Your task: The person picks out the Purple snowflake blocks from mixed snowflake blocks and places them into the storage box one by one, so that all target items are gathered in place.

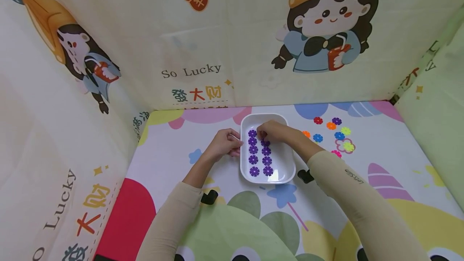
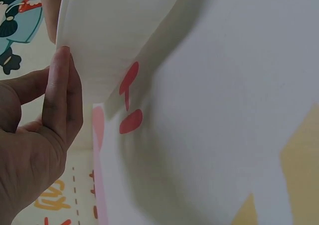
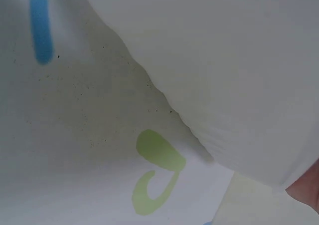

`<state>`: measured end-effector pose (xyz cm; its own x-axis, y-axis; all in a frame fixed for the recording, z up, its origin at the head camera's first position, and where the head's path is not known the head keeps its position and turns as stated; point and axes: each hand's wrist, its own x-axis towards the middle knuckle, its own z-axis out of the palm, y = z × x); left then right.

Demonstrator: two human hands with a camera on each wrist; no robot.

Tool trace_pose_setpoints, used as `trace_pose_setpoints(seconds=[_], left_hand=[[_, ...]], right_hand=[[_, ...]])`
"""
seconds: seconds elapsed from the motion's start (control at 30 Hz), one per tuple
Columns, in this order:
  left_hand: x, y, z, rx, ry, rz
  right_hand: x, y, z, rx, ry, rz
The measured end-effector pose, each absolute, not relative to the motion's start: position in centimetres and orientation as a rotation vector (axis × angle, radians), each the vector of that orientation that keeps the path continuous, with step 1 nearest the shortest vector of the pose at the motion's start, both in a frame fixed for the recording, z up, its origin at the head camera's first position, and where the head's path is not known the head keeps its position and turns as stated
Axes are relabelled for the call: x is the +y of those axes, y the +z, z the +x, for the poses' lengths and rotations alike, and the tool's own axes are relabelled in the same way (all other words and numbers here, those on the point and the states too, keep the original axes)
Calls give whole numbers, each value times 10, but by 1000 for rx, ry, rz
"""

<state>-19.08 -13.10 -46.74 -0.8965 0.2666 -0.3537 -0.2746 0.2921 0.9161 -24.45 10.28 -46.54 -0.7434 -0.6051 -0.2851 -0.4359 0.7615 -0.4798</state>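
A white tray [image 1: 282, 164] with rounded corners holds purple flower-shaped pieces [image 1: 253, 159] in two columns. At its left rim is my left hand [image 1: 225, 145], gripping the edge between thumb and fingers; the left wrist view has these fingertips [image 2: 62, 60] against the tray's side. My right hand [image 1: 276, 131] reaches over the tray from the right. Its fingers bend down and pinch at a purple flower-shaped piece [image 1: 266, 143] near the top of the right column, which they partly cover. In the right wrist view, the tray wall [image 3: 224, 75] hides nearly all of that hand.
Right of the tray lie loose flower-shaped pieces in several colours, among them a red one [image 1: 317, 120], a blue one [image 1: 317, 137] and a pink one [image 1: 336, 154]. A patterned cloth [image 1: 203, 132] covers the table, and printed curtains [image 1: 253, 51] stand behind and at both sides.
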Motion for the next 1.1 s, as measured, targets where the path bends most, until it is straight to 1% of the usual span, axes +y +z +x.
trace_pose_setpoints(seconds=[0.73,0.93,1.1], left_hand=[[-130,-464,-191,2131,1628,-14],[-130,-464,-191,2122,1622,-14],[-130,-465,-191,2126,1622,-17]], right_hand=[[106,-459,-245,2524,-650,-786],[119,-452,-239,2584,-755,-876],[133,-448,-231,2626,-919,-800]])
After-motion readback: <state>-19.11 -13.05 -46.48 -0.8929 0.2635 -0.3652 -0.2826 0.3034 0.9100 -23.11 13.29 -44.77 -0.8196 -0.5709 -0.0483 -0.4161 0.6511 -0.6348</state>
